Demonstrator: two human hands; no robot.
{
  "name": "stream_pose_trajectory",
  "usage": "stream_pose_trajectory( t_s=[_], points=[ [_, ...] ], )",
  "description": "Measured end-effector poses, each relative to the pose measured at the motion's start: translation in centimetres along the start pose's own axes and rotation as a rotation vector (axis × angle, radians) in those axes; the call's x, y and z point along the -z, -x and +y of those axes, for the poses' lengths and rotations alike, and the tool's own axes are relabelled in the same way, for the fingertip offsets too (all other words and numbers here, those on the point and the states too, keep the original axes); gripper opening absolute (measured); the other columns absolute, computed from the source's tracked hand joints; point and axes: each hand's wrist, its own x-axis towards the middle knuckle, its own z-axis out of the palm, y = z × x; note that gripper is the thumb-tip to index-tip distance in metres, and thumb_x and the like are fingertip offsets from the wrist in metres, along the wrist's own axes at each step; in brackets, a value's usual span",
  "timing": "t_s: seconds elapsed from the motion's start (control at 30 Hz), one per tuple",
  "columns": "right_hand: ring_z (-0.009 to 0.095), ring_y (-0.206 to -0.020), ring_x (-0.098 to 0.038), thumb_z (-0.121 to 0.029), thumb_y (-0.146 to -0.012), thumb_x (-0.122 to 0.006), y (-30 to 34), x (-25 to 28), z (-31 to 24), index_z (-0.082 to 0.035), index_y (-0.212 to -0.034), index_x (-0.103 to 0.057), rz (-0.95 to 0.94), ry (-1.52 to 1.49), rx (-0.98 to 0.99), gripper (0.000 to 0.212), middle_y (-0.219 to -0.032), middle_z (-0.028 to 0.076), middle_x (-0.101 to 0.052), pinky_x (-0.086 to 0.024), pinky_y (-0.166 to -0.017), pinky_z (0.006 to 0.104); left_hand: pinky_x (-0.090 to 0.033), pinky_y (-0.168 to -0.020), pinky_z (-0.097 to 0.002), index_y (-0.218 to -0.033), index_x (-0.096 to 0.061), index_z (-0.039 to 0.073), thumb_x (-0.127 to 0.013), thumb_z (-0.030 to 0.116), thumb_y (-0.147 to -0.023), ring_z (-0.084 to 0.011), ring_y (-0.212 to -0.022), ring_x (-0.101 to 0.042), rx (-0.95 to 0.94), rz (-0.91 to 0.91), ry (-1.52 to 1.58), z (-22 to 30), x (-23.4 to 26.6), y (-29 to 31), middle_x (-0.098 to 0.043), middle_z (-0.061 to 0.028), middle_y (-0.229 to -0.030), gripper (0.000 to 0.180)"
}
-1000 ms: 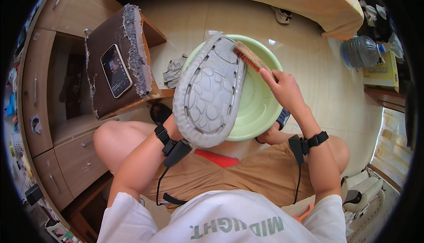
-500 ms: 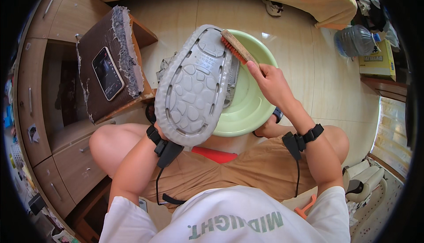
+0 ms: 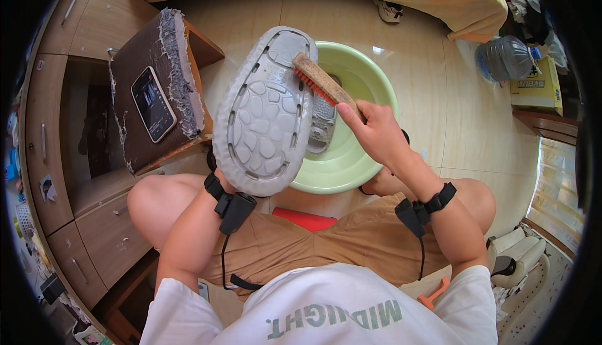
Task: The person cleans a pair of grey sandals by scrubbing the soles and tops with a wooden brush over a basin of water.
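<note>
A grey rubber clog (image 3: 266,116) is held up over the left side of a pale green basin (image 3: 376,82), its pebble-patterned sole facing me. My left hand (image 3: 224,181) grips it from behind at the near end; its fingers are hidden by the clog. Closed round a wooden scrubbing brush (image 3: 321,78) is my right hand (image 3: 375,130). The brush's reddish bristles lie against the right edge of the sole. Inside the basin, partly behind the held clog, rests a second grey clog (image 3: 321,137).
To the left stands a worn brown stool (image 3: 128,75) with a phone (image 3: 152,104) on it, beside wooden drawers (image 3: 110,232). A red object (image 3: 304,219) lies between my knees. At the far right are a large water bottle (image 3: 503,58) and a yellow box (image 3: 538,88).
The clog has shifted a little left and away from me. The brush has slid down along the sole's right edge and moved inward, with my right hand following nearer and left.
</note>
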Motion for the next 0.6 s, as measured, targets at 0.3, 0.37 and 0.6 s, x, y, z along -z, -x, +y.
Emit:
stream_pose_trajectory(
  t_s=[0.3, 0.37, 0.6],
  points=[
    [0.035, -0.051, -0.054, -0.058, -0.1, -0.065, 1.6, -0.8, -0.9, 0.005, -0.078, -0.065, -0.061, 0.038, 0.077, 0.066, -0.058, 0.023, -0.056, -0.045, -0.054, 0.0452, -0.037, -0.123, -0.0431, -0.164, -0.029, 0.011, -0.038, 0.035, -0.114, -0.0269, -0.148, -0.043, -0.018, 0.045, 0.549, -0.4, 0.6, -0.7, -0.04, -0.0099, -0.165, 0.056],
    [0.034, -0.052, -0.054, -0.058, -0.1, -0.064, 1.8, -0.9, -1.0, 0.005, -0.078, -0.065, -0.073, 0.013, 0.084, 0.066, -0.058, 0.022, -0.056, -0.046, -0.055, 0.0447, -0.038, -0.123, -0.0427, -0.164, -0.03, 0.011, -0.039, 0.033, -0.114, -0.0268, -0.147, -0.043, -0.029, 0.053, 0.511, 0.0, 0.2, -0.7, -0.04, -0.0102, -0.164, 0.056],
    [0.021, -0.054, -0.044, -0.06, -0.101, -0.062, 0.4, -0.3, 0.2, 0.006, -0.075, -0.063, -0.098, -0.188, -0.018, 0.071, -0.057, 0.013, -0.046, -0.041, -0.054, 0.0398, -0.039, -0.122, -0.0415, -0.162, -0.032, 0.01, -0.04, 0.029, -0.114, -0.0267, -0.146, -0.044, -0.071, 0.106, 0.2, 2.0, -3.5, -0.4, -0.042, -0.011, -0.162, 0.053]
  ],
)
